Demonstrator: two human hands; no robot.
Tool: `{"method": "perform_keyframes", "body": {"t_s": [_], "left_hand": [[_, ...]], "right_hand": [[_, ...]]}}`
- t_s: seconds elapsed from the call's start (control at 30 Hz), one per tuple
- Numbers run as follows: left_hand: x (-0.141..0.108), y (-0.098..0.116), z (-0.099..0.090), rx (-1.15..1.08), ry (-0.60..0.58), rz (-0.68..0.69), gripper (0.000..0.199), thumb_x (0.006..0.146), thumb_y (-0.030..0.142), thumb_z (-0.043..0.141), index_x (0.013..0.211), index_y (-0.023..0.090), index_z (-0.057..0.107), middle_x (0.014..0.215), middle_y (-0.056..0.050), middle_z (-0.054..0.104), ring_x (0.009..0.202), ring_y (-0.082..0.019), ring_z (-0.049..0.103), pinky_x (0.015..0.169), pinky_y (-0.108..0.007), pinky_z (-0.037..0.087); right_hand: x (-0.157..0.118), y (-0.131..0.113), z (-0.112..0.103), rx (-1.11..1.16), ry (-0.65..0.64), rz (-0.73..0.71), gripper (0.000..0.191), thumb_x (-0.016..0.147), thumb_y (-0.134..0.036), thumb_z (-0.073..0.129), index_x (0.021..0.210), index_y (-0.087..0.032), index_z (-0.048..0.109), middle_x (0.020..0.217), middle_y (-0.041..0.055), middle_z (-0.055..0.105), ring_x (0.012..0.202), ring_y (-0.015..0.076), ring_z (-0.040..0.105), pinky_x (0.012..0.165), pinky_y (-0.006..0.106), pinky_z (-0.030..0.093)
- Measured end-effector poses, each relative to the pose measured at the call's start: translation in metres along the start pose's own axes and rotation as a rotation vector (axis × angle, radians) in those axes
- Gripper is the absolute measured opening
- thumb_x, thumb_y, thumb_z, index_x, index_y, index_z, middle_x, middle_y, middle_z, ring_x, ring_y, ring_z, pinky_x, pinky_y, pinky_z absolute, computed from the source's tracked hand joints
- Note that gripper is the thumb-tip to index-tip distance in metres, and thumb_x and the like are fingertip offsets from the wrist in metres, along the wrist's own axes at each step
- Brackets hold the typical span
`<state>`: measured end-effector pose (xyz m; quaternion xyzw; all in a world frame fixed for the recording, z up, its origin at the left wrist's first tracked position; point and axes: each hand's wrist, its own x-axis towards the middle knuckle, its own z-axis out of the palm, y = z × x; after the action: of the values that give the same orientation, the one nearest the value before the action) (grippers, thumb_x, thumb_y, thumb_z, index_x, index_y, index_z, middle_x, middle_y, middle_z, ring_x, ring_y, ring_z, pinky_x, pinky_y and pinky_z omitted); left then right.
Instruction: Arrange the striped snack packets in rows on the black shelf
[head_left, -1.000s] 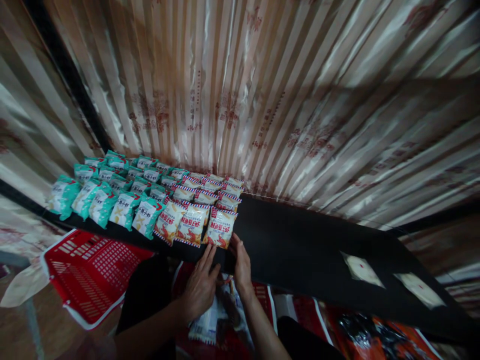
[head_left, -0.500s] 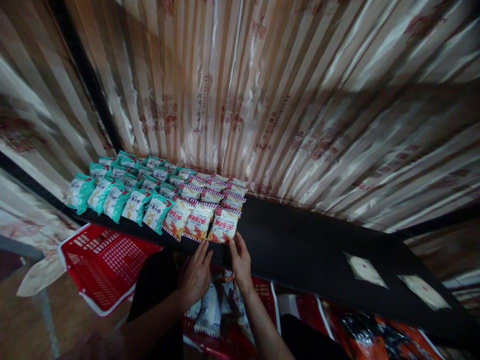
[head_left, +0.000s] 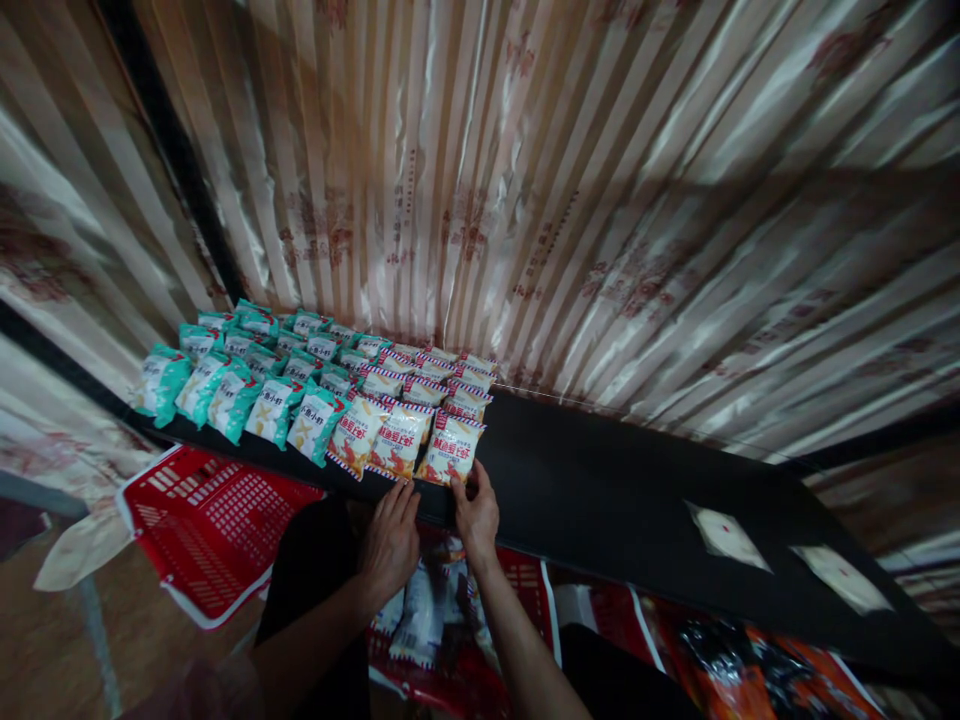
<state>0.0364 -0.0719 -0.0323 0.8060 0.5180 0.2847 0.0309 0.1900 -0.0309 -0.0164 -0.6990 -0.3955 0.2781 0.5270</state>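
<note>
Several white-and-orange snack bags with red print stand in rows on a black shelf (head_left: 585,480), right of several teal snack bags (head_left: 271,410). My right hand (head_left: 476,510) has its thumb and fingers at the lower right corner of the front-right bag (head_left: 451,449), pinching it. My left hand (head_left: 391,535) is at the shelf's front edge, its fingertips by the lower edge of the middle front bag (head_left: 399,437); its fingers lie close together and extended, holding nothing visible.
Below the shelf sit a red basket (head_left: 217,510) at left, another with silvery-white bags (head_left: 420,615), and orange-and-black packages (head_left: 750,665). Two flat clear packets (head_left: 727,538) lie on the shelf's right. Pleated curtain (head_left: 480,180) hangs behind.
The front-right bag has shifted slightly right, with a wider gap beside the middle bag. My right-hand fingers have bent more around its corner. My left hand has moved slightly left.
</note>
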Motion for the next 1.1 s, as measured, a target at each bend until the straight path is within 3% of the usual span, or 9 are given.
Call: {"method": "perform_keyframes", "body": {"t_s": [0.43, 0.7, 0.9, 1.0, 1.1], "left_hand": [[-0.005, -0.004, 0.015, -0.099, 0.029, 0.005, 0.046, 0.077, 0.005, 0.038, 0.120, 0.008, 0.054, 0.128, -0.016, 0.054, 0.124, -0.026, 0.046, 0.100, -0.047, 0.043], [-0.005, 0.001, 0.010, -0.112, -0.005, 0.026, 0.044, 0.079, 0.005, 0.038, 0.120, 0.011, 0.054, 0.137, -0.014, 0.045, 0.131, -0.024, 0.037, 0.104, -0.043, 0.041], [-0.004, 0.001, 0.010, -0.132, -0.006, 0.069, 0.043, 0.079, 0.005, 0.037, 0.118, 0.010, 0.054, 0.136, -0.015, 0.045, 0.132, -0.025, 0.035, 0.104, -0.045, 0.040], [-0.003, 0.006, 0.003, -0.168, 0.010, 0.112, 0.042, 0.079, 0.003, 0.037, 0.115, 0.011, 0.056, 0.129, -0.014, 0.051, 0.126, -0.025, 0.041, 0.101, -0.044, 0.043], [-0.003, 0.013, -0.007, -0.223, -0.021, 0.136, 0.037, 0.081, 0.004, 0.037, 0.110, 0.014, 0.058, 0.112, -0.012, 0.060, 0.109, -0.022, 0.052, 0.093, -0.040, 0.048]], "right_hand": [[0.000, 0.009, 0.003, -0.332, -0.060, -0.218, 0.055, 0.081, -0.047, 0.043, 0.120, -0.011, 0.055, 0.107, 0.0156, 0.064, 0.095, 0.0255, 0.058, 0.085, 0.037, 0.043], [-0.008, 0.009, 0.002, -0.340, -0.037, -0.270, 0.059, 0.081, -0.046, 0.044, 0.128, -0.010, 0.049, 0.118, 0.0174, 0.060, 0.105, 0.0279, 0.054, 0.090, 0.041, 0.043], [-0.011, 0.009, -0.001, -0.289, -0.052, -0.225, 0.064, 0.079, -0.045, 0.047, 0.131, -0.007, 0.045, 0.121, 0.0190, 0.057, 0.107, 0.0285, 0.053, 0.092, 0.042, 0.043], [-0.016, 0.009, -0.006, -0.181, -0.037, -0.183, 0.066, 0.079, -0.046, 0.047, 0.133, -0.008, 0.042, 0.123, 0.0192, 0.056, 0.107, 0.0263, 0.055, 0.089, 0.040, 0.045], [-0.025, 0.008, -0.016, -0.061, 0.009, -0.146, 0.060, 0.081, -0.045, 0.047, 0.130, -0.010, 0.045, 0.122, 0.0177, 0.057, 0.108, 0.0239, 0.055, 0.090, 0.038, 0.045]]}}
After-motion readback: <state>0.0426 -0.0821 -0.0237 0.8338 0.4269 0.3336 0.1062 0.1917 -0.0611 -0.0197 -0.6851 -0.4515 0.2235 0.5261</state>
